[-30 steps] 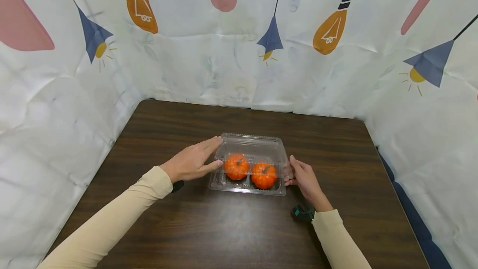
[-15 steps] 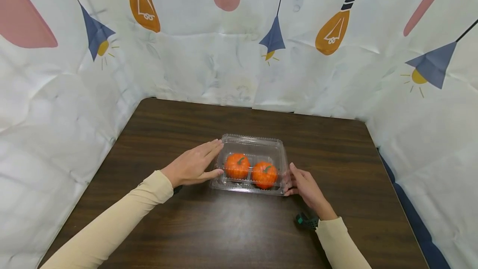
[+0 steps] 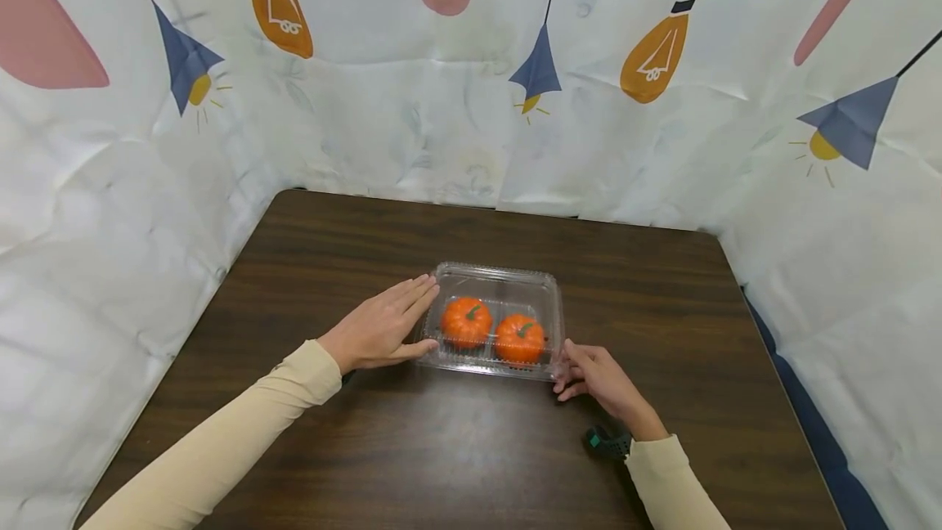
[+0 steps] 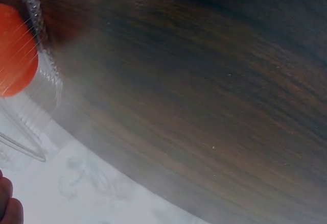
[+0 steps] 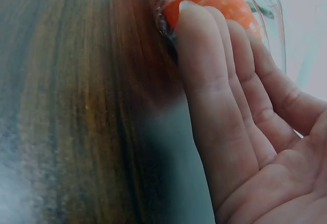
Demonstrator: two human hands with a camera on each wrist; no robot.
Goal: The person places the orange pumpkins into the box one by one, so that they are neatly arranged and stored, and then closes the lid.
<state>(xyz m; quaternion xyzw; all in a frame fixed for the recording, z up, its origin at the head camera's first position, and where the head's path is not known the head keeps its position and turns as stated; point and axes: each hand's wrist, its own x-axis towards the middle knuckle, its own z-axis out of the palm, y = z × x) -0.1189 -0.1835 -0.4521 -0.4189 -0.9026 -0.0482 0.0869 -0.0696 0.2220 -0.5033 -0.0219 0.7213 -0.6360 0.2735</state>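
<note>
A clear plastic clamshell container (image 3: 500, 285) sits on the table with its lid down over the base. Two small orange pumpkins with green stems lie inside, the left pumpkin (image 3: 467, 322) and the right pumpkin (image 3: 520, 339). My left hand (image 3: 386, 325) lies along the container's left side, fingers straight and thumb spread, fingertips at the lid's edge. At the front right corner my right hand (image 3: 599, 379) touches the rim. In the right wrist view its fingers (image 5: 204, 55) reach out nearly straight against the container's side, in front of a pumpkin (image 5: 230, 4).
The dark brown wooden table (image 3: 456, 464) carries the container near its middle. White fabric (image 3: 412, 121) printed with lamps and bulbs hangs behind the table and at both sides. A dark band (image 5: 184, 178) shows under the right hand in its wrist view.
The lid has come down at the front, from raised above the base to level over it. My right hand has moved down and slightly toward the front corner with it. The left hand has hardly moved.
</note>
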